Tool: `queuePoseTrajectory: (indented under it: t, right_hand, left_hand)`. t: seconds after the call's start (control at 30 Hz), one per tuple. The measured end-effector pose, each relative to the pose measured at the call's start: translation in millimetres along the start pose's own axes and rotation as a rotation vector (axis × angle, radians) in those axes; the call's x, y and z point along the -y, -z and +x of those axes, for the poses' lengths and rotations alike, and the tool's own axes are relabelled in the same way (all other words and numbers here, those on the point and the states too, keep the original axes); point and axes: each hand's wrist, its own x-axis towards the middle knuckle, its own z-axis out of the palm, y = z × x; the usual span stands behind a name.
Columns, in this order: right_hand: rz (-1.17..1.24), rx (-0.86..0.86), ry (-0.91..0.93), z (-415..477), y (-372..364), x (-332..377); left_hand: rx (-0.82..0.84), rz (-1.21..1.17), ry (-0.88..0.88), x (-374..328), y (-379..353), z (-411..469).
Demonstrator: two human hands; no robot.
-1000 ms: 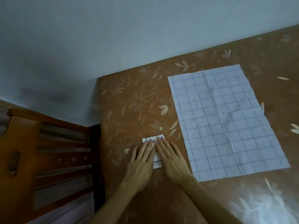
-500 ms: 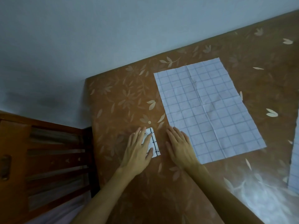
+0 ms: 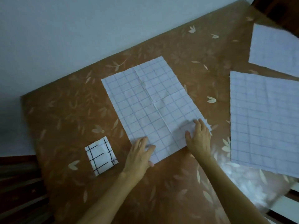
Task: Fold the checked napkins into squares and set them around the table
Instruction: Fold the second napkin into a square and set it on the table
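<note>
A small folded checked napkin (image 3: 101, 156) lies as a square near the table's left side, untouched. A large unfolded checked napkin (image 3: 150, 104) is spread flat in the middle of the brown leaf-patterned table (image 3: 64, 110). My left hand (image 3: 140, 153) pinches its near left corner, thumb under the edge. At the near right corner the cloth bunches under the fingers of my right hand (image 3: 198, 138), which grips it there. Two more unfolded checked napkins lie to the right, one (image 3: 265, 120) close and one (image 3: 275, 49) farther back.
A pale wall runs along the table's far edge. A wooden slatted chair back (image 3: 17, 188) stands at the lower left, beside the table's left edge. Another dark chair part shows at the top right corner.
Both hands left the small folded napkin and moved right onto the near corners of the large spread napkin. The view swung right, bringing two more napkins into sight.
</note>
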Motion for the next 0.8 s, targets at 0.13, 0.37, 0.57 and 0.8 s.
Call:
queuePoseTrajectory:
  t: [0.13,0.37,0.57,0.8]
  right_hand:
    - [-0.003,0.018,-0.111,7,7,-23]
    - [0.063,-0.002,-0.103,4,5,-26]
    - [0.161,0.074,0.027,-17,18,-29]
    - [0.252,-0.069,0.230,-55,64,-16]
  left_hand:
    - [-0.014,0.032,0.065,0,-2,14]
    - [-0.183,-0.118,0.083,3,-3,17]
    - [-0.197,-0.424,0.144,-4,39,5]
    - [-0.291,-0.623,0.140,-30,123,-10]
